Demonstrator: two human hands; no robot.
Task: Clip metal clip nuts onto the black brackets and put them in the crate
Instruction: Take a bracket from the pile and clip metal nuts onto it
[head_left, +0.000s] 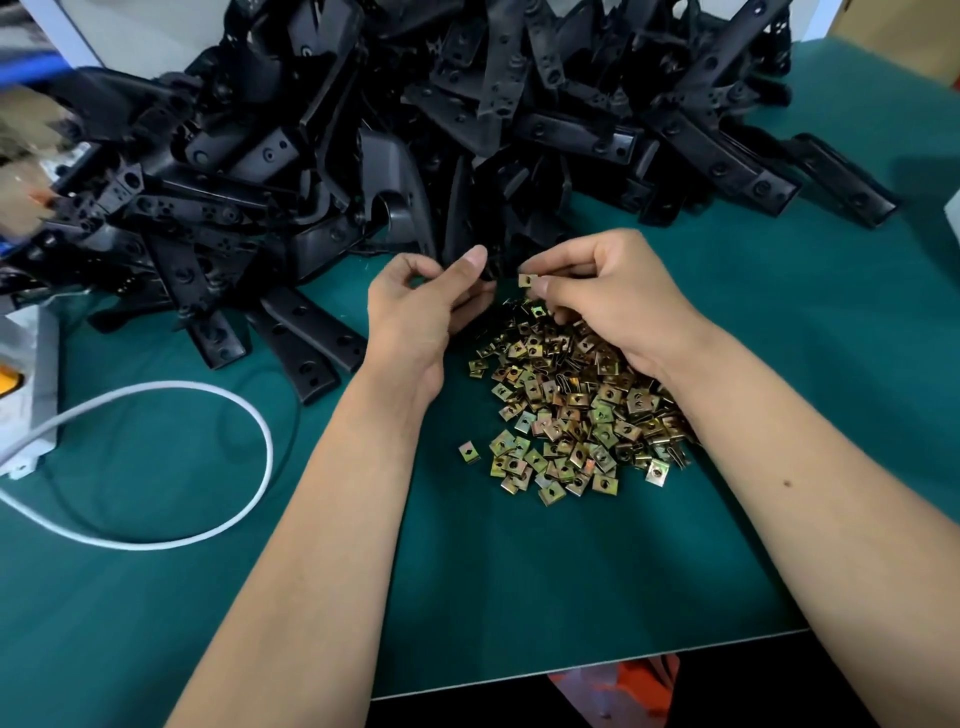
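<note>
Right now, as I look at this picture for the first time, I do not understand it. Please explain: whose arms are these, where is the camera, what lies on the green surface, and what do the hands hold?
There is no machine here. A person works with two bare hands, and the single camera sits on that person's head, looking forward and down.

On the green table lies a big heap of black brackets at the back and, nearer, a pile of small metal clip nuts. A white cable loops on the left.

The right hand pinches one clip nut in its fingertips. The left hand has curled fingers at the edge of the bracket heap; I cannot tell whether it holds anything. No crate is visible.
</note>
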